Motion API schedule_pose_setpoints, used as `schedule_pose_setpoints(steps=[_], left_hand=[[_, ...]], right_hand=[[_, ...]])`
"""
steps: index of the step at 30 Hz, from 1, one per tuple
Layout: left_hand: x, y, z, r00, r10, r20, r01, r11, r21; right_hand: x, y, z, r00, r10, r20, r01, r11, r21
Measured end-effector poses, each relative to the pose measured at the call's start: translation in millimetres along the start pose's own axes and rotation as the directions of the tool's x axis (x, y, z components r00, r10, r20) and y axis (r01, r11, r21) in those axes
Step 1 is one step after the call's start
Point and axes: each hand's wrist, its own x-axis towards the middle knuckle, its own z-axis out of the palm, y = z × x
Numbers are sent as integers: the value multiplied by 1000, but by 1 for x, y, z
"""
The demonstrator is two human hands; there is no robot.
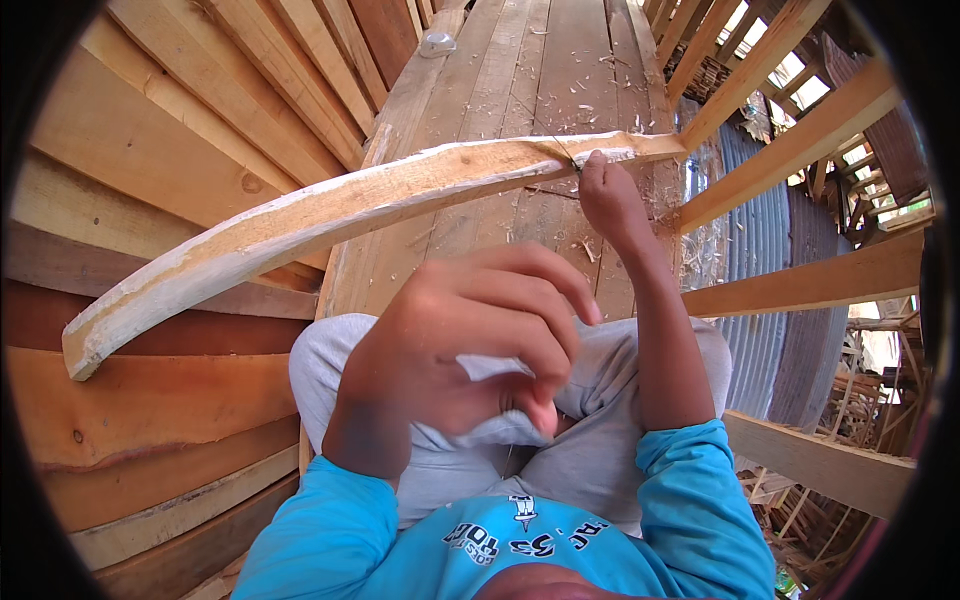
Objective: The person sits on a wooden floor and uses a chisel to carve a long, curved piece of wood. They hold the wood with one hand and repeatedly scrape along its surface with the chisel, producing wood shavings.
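Observation:
A long curved wooden beam (pixel 400 185), with pale, white-smeared edges, lies crosswise in front of me. Its right part rests over the plank deck, and its left end reaches the side boards. My right hand (pixel 606 195) is closed at the beam's near edge, close to the right end. A thin dark strand (pixel 556 147) crosses the beam to its fingertips; whether it is string or wire I cannot tell. Nearer to me, my left hand (pixel 470 335) is raised above my lap. Its fingers are curled and thumb and forefinger meet; anything pinched there is too small to make out.
Wood shavings litter the plank deck (pixel 480 235). A small clear object (pixel 437 44) sits at its far left. Stacked boards (pixel 160 180) wall the left side. On the right stand slanted timber posts (pixel 800 140), with corrugated metal sheets (pixel 765 270) behind them.

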Motion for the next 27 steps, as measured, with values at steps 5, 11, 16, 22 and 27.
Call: schedule_pose_setpoints(steps=[5, 11, 16, 22, 27], left_hand=[[-11, -66, -26, 945, -224, 238, 94, 884, 458], [-38, -123, -32, 820, -564, 95, 486, 775, 404], [-47, -130, -47, 755, -635, -164, 579, 528, 622], [-44, -123, -65, 670, -693, -266, 721, 523, 455], [-43, -121, -85, 606, -770, -198, 791, 609, 52]], right_hand=[[-10, -14, -11, 1000, -16, -6, 16, 1000, -15], [-9, -11, -9, 1000, -29, 2, 29, 998, -62], [-23, -26, -38, 998, -27, 54, 31, 997, -77], [-20, -2, -49, 995, -91, 27, 91, 996, 20], [-21, 4, -57, 999, -44, -15, 45, 999, 23]])
